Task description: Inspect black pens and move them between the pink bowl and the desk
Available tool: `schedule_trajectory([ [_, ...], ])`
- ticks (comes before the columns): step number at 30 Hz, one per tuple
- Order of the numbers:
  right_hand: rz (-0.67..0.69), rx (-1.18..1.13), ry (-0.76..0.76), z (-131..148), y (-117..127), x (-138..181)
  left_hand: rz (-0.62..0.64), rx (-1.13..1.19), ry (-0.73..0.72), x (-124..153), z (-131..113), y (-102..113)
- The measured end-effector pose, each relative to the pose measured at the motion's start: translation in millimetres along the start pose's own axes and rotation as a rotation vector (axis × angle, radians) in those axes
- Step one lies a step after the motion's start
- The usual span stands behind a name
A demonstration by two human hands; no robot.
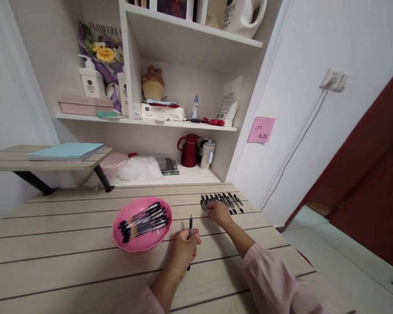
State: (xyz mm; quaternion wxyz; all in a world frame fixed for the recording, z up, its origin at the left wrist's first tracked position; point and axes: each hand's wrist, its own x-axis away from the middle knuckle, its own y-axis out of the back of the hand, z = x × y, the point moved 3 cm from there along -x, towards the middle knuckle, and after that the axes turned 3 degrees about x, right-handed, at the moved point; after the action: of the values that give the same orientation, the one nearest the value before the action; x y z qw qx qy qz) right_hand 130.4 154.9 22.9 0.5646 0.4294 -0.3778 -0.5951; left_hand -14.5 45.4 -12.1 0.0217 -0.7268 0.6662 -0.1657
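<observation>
My left hand (184, 247) is closed around a black pen (190, 224) that stands nearly upright, tip up, above the wooden table (68, 257). To its left sits a pink plate (128, 244) holding several black pens (144, 221). My right hand (218, 213) reaches to the far right of the table and rests with curled fingers on the near end of a row of black pens (225, 201) laid side by side. What its fingers hold, if anything, is hidden.
A white shelf unit (183, 124) stands behind the table with a red jug (189, 150), a white cup (207, 154), bottles and a plush toy. A raised wooden stand (6, 161) with a blue folder (67, 150) is at left. A pink sticky note (261, 129) hangs on the right wall.
</observation>
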Motion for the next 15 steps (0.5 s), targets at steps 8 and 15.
schedule_trajectory([
  [8,-0.055,0.110,-0.017,-0.1,-2.5,5.1,0.009,-0.002,-0.001,-0.2,0.8,0.2],
  [15,-0.066,0.184,-0.032,7.1,-8.7,12.3,0.000,-0.001,0.007,-0.7,1.9,0.3],
])
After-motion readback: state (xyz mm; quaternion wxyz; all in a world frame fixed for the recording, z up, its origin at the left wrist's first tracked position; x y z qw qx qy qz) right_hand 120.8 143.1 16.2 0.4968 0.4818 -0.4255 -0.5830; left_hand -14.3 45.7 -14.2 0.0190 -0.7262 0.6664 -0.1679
